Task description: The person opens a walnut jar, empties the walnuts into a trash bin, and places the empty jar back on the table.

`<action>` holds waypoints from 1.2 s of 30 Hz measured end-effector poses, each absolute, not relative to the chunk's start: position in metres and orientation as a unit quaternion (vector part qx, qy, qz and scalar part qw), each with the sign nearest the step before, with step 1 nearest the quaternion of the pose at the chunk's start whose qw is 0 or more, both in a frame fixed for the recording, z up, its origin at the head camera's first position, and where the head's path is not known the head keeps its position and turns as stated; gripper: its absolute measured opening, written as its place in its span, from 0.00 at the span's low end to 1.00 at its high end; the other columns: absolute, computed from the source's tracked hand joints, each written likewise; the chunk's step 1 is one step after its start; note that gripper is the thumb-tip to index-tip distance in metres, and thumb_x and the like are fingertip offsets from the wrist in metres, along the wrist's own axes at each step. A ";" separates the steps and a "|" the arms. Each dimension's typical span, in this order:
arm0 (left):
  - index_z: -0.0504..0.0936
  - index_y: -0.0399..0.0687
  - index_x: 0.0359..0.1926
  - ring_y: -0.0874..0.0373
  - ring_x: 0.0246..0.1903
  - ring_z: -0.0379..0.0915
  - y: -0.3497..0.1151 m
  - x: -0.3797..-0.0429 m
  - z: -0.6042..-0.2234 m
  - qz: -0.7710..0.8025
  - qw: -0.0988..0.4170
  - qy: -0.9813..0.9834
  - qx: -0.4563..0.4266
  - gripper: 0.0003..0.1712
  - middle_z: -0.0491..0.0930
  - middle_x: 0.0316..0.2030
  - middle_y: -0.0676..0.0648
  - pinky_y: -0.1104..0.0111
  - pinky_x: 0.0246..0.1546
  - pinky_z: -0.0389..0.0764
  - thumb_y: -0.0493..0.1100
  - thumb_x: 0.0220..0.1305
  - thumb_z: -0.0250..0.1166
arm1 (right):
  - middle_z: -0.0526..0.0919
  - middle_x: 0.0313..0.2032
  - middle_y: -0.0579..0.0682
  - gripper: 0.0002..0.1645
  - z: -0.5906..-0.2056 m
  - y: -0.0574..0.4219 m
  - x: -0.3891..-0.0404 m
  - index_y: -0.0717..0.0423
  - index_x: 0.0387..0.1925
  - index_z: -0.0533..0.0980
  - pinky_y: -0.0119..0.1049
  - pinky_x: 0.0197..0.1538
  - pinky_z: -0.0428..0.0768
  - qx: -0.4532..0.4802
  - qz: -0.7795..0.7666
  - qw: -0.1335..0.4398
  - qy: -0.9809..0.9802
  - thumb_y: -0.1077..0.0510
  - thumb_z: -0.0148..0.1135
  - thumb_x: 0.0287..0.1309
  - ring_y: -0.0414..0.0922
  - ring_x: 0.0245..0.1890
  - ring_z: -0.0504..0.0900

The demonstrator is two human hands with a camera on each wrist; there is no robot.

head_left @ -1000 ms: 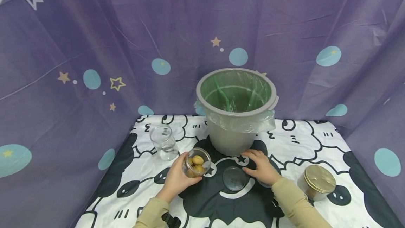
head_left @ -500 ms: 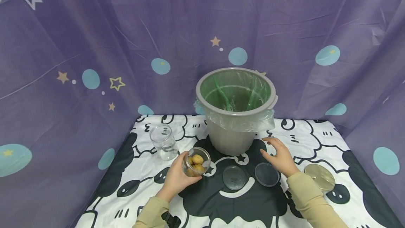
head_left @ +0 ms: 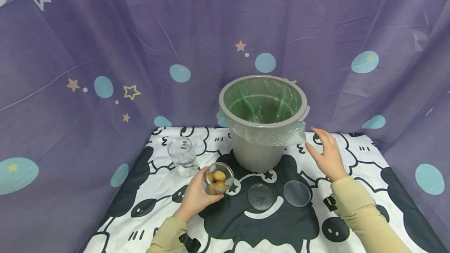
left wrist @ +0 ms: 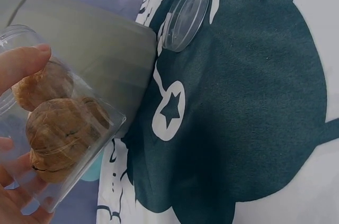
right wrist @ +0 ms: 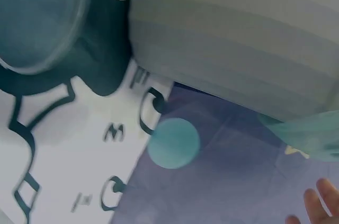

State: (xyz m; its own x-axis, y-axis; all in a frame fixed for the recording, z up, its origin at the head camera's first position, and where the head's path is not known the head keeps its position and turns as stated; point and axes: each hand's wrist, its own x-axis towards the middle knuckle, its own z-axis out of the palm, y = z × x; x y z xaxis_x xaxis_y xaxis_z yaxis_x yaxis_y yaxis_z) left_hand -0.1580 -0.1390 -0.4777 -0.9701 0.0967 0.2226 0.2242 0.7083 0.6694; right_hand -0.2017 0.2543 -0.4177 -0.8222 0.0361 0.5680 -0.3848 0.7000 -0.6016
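From my head view, my left hand grips a clear jar of round brown pieces in front of the grey bin with its see-through liner, another clear jar stands farther left, and two round lids lie on the patterned cloth, while my right hand, relaxed and holding nothing, hovers just right of the bin. In the left wrist view, my thumb and fingers clasp the tilted jar before the bin's side. In the right wrist view, my fingertips show at lower right, near the liner.
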 end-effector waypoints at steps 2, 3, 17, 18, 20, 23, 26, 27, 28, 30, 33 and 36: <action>0.66 0.40 0.63 0.42 0.57 0.70 -0.139 -0.158 -0.478 -0.372 0.087 -0.920 -0.088 0.55 0.72 0.57 0.37 0.48 0.56 0.73 0.50 0.33 0.81 | 0.65 0.59 0.70 0.27 -0.410 0.256 -0.203 0.64 0.62 0.66 0.64 0.62 0.55 0.102 0.376 0.285 -0.876 0.59 0.55 0.62 0.69 0.61 0.60; 0.66 0.40 0.63 0.42 0.57 0.70 -0.139 -0.158 -0.477 -0.374 0.087 -0.919 -0.088 0.55 0.72 0.57 0.37 0.48 0.56 0.72 0.50 0.33 0.81 | 0.64 0.60 0.71 0.27 -0.406 0.256 -0.204 0.64 0.62 0.66 0.65 0.61 0.55 0.104 0.375 0.289 -0.875 0.58 0.53 0.63 0.70 0.61 0.59; 0.65 0.39 0.64 0.41 0.58 0.69 -0.142 -0.160 -0.478 -0.367 0.079 -0.922 -0.090 0.55 0.71 0.59 0.36 0.48 0.56 0.72 0.52 0.34 0.81 | 0.60 0.66 0.69 0.31 -0.353 0.249 -0.214 0.55 0.65 0.65 0.65 0.67 0.48 0.211 0.285 0.281 -0.892 0.45 0.51 0.66 0.68 0.65 0.55; 0.65 0.39 0.64 0.41 0.58 0.69 -0.143 -0.160 -0.478 -0.368 0.078 -0.922 -0.090 0.55 0.71 0.59 0.36 0.48 0.56 0.72 0.52 0.34 0.81 | 0.59 0.66 0.68 0.32 -0.349 0.247 -0.215 0.53 0.66 0.65 0.65 0.68 0.46 0.219 0.274 0.268 -0.897 0.44 0.51 0.66 0.68 0.66 0.54; 0.65 0.39 0.64 0.41 0.58 0.69 -0.143 -0.159 -0.478 -0.367 0.078 -0.923 -0.087 0.55 0.71 0.59 0.36 0.48 0.56 0.72 0.51 0.34 0.81 | 0.58 0.67 0.67 0.33 -0.342 0.244 -0.216 0.51 0.67 0.64 0.63 0.70 0.41 0.234 0.252 0.244 -0.907 0.43 0.52 0.65 0.67 0.68 0.52; 0.65 0.39 0.64 0.41 0.58 0.69 -0.142 -0.159 -0.478 -0.368 0.080 -0.922 -0.085 0.55 0.71 0.59 0.36 0.48 0.56 0.72 0.50 0.35 0.81 | 0.57 0.68 0.66 0.34 -0.331 0.238 -0.219 0.48 0.68 0.62 0.62 0.70 0.40 0.250 0.217 0.210 -0.920 0.43 0.54 0.64 0.67 0.69 0.50; 0.65 0.39 0.64 0.41 0.58 0.69 -0.142 -0.159 -0.478 -0.371 0.080 -0.922 -0.084 0.55 0.71 0.59 0.36 0.48 0.56 0.72 0.50 0.35 0.81 | 0.56 0.69 0.63 0.35 -0.323 0.231 -0.223 0.45 0.69 0.62 0.61 0.70 0.42 0.259 0.178 0.185 -0.931 0.42 0.56 0.63 0.66 0.69 0.50; 0.65 0.39 0.64 0.41 0.58 0.68 -0.142 -0.159 -0.477 -0.371 0.080 -0.921 -0.085 0.55 0.70 0.59 0.36 0.47 0.57 0.71 0.50 0.35 0.81 | 0.57 0.69 0.63 0.35 -0.321 0.230 -0.224 0.44 0.69 0.62 0.61 0.71 0.42 0.261 0.167 0.178 -0.934 0.42 0.56 0.62 0.66 0.69 0.50; 0.65 0.39 0.64 0.41 0.58 0.68 -0.142 -0.159 -0.477 -0.372 0.078 -0.921 -0.084 0.55 0.70 0.59 0.36 0.47 0.57 0.71 0.50 0.35 0.81 | 0.57 0.69 0.62 0.35 -0.320 0.228 -0.226 0.43 0.69 0.62 0.61 0.71 0.43 0.262 0.155 0.171 -0.937 0.41 0.56 0.62 0.65 0.69 0.51; 0.65 0.39 0.65 0.41 0.59 0.68 -0.142 -0.159 -0.477 -0.372 0.076 -0.921 -0.084 0.55 0.70 0.59 0.36 0.47 0.57 0.71 0.51 0.35 0.81 | 0.57 0.69 0.61 0.36 -0.318 0.225 -0.228 0.42 0.69 0.62 0.60 0.71 0.44 0.268 0.135 0.158 -0.941 0.40 0.56 0.62 0.64 0.69 0.52; 0.65 0.40 0.65 0.41 0.59 0.68 -0.142 -0.158 -0.476 -0.375 0.073 -0.921 -0.081 0.55 0.70 0.60 0.37 0.48 0.58 0.71 0.51 0.35 0.81 | 0.58 0.69 0.61 0.35 -0.317 0.221 -0.230 0.42 0.69 0.62 0.61 0.70 0.46 0.277 0.114 0.144 -0.943 0.40 0.56 0.62 0.63 0.69 0.53; 0.65 0.41 0.65 0.42 0.59 0.68 -0.142 -0.157 -0.476 -0.376 0.071 -0.921 -0.076 0.55 0.70 0.60 0.37 0.48 0.58 0.70 0.51 0.34 0.81 | 0.59 0.68 0.62 0.35 -0.318 0.218 -0.231 0.42 0.68 0.62 0.63 0.69 0.47 0.278 0.103 0.134 -0.946 0.39 0.55 0.62 0.62 0.68 0.54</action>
State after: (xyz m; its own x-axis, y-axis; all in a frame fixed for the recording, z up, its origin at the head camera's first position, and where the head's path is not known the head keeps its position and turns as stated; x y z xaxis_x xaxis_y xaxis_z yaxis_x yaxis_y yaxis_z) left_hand -0.1574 -0.1420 -0.4756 -0.9784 0.0858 0.1880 0.1928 0.7062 0.6812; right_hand -0.2315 0.2180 -0.3185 -0.8095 -0.4987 0.3100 -0.5538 0.8238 -0.1209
